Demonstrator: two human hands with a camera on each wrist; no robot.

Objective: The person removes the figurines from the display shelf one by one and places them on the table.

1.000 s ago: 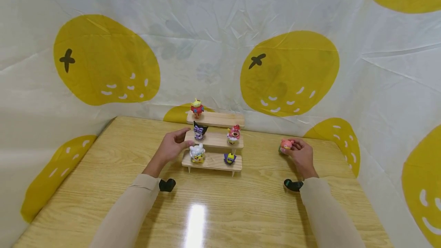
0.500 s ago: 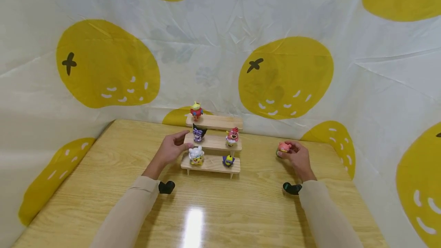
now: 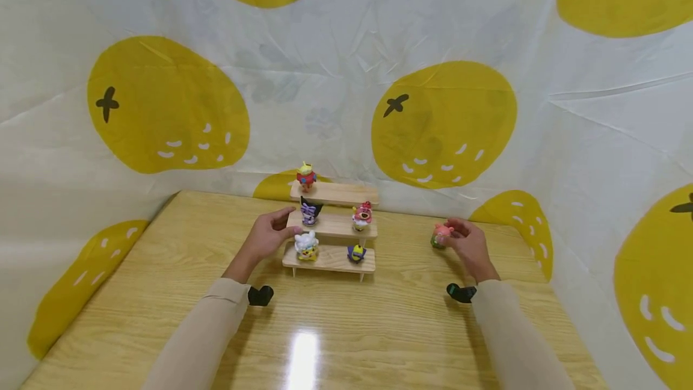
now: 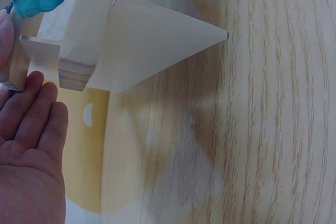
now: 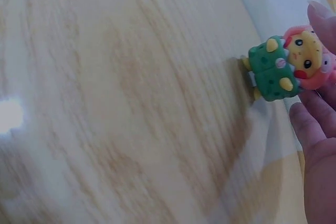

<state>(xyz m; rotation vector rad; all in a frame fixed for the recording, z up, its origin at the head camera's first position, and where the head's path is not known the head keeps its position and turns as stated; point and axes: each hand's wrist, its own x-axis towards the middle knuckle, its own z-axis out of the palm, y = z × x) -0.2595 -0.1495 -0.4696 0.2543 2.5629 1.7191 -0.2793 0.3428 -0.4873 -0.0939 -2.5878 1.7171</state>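
Observation:
In the head view my right hand (image 3: 468,245) holds a small toy figurine (image 3: 441,236) with a pink head and green body, right of the shelf. The right wrist view has the figurine (image 5: 275,69) with its yellow feet close to the table, thumb and fingers about its pink head. My left hand (image 3: 269,235) is at the left end of a three-step wooden display shelf (image 3: 338,224), fingers fairly straight. Its fingertips (image 4: 50,90) are right at a board's end in the left wrist view. Nearest it are a purple-and-black figurine (image 3: 310,212) and a white-and-yellow figurine (image 3: 307,246).
On the top step stands a red figurine (image 3: 306,177) with a yellow head. A pink bear figurine (image 3: 362,216) is on the middle step's right, and a yellow-and-purple figurine (image 3: 356,253) on the bottom right. A white cloth (image 3: 325,119) with yellow fruit prints hangs behind the table (image 3: 379,330).
The figurine in my right hand has turned from tilted to more upright, its green body now lower. My left hand stays by the shelf. The head view has shifted slightly.

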